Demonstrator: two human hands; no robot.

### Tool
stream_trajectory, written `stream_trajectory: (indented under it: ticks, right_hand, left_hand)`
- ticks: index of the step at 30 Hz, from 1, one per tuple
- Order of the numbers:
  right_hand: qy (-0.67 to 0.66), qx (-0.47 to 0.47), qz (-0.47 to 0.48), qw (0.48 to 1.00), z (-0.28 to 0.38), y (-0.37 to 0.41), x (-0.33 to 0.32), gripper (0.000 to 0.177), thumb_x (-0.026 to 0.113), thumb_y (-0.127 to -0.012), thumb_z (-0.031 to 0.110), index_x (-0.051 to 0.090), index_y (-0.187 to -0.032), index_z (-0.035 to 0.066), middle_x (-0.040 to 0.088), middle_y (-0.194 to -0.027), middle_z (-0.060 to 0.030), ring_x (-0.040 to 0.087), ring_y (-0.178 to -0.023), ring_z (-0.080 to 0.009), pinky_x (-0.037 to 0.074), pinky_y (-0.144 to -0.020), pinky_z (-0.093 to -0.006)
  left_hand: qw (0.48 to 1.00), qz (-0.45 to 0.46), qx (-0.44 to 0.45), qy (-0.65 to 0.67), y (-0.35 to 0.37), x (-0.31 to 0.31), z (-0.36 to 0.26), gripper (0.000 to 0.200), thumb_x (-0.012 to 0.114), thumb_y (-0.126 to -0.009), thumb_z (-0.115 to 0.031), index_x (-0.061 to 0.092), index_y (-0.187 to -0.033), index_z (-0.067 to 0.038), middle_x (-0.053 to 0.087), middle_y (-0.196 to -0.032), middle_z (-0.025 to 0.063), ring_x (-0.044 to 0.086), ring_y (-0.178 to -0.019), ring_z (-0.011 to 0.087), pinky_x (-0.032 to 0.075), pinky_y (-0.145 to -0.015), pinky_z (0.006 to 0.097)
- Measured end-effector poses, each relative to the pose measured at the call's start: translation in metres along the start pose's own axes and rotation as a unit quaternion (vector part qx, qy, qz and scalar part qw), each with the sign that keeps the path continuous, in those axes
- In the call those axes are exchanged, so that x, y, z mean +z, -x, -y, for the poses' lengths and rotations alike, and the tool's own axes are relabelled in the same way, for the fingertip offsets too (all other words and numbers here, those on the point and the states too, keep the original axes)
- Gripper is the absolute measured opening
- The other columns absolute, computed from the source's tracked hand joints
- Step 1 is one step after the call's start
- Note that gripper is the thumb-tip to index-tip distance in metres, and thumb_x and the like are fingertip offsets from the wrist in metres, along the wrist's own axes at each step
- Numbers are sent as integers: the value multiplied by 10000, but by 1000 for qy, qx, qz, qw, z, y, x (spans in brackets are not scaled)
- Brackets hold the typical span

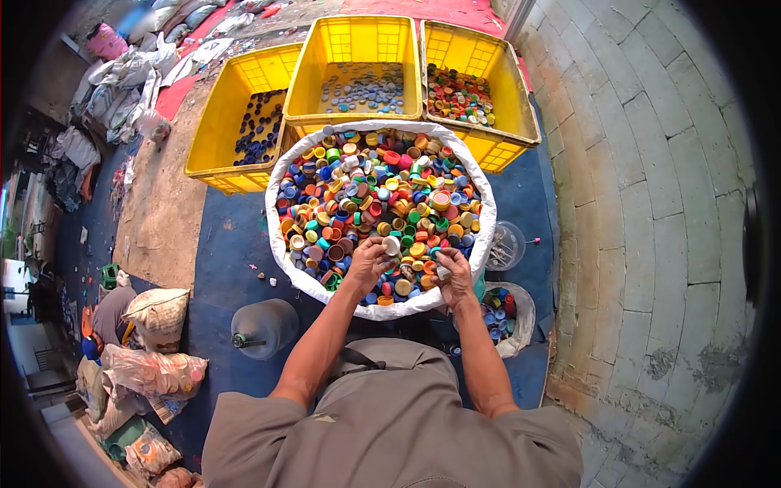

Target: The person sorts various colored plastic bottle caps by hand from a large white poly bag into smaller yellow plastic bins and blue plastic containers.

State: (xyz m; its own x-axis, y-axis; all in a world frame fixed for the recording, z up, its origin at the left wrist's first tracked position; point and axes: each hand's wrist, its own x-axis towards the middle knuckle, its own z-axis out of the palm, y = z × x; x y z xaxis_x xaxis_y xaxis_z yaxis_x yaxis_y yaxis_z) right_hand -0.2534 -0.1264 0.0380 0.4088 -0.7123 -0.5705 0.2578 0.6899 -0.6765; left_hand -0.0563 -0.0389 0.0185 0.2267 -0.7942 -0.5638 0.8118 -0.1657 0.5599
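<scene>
A large white sack [281, 259] with a rolled rim stands before me, heaped with plastic bottle caps [370, 191] in many colours. Over the near part of the heap, my left hand [368, 264] pinches a whitish cap [391, 245] between thumb and fingers. To its right, close to the sack's near right rim, my right hand [457, 278] is closed with a pale cap [442, 272] at its fingertips. A teal cap [436, 253] shows right at its index finger.
Beyond the sack stand three yellow crates: the left one [207, 134] has dark caps, the middle one [358, 32] blue-grey caps, the right one [504, 146] mixed colours. A clear jug [272, 325] lies left; a small white bag [525, 313] and clear tub [506, 244] sit right, near a block wall [651, 203].
</scene>
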Motion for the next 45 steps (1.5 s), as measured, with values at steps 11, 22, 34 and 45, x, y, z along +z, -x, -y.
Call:
stream_trajectory:
  ticks: [11,22,34,45]
  right_hand:
    - [568,-289,-51,769,84,-141,42,270,682,-780,201,651,-980,23,683,-895,-138,666,-828,-239,516,-760,-350]
    - [817,-145,67,554,77,-188,48,434,650,-710,156,583,-1125,46,629,-1060,-230,612,-984,-368,501,-820,-438]
    - [641,-287,-13,712,68,-133,48,632,640,-685,-2,470,-1293,32,634,-1093,-230,640,-972,-333,517,-814,-401]
    - [231,-100,41,967,22,-40,17,344,571,-842,134,562,-1158,-1,631,-969,-93,603,-773,-158,496,-675,-270]
  left_hand:
    - [976,-31,-42,213,52,-31,10,152,569,-833,-277,536,-808,-130,525,-726,2,530,-680,158,441,-645,336]
    - [979,-81,-45,180,66,-52,19,150,622,-841,-179,497,-758,-183,421,-576,-72,420,-532,79,356,-521,265]
    - [986,-108,-19,124,66,-52,14,118,646,-840,-177,531,-849,-156,420,-602,-51,416,-520,81,363,-514,255]
    - [984,-159,86,-12,51,-59,-1,249,734,-817,-185,533,-919,-81,530,-680,-20,502,-545,65,421,-457,212]
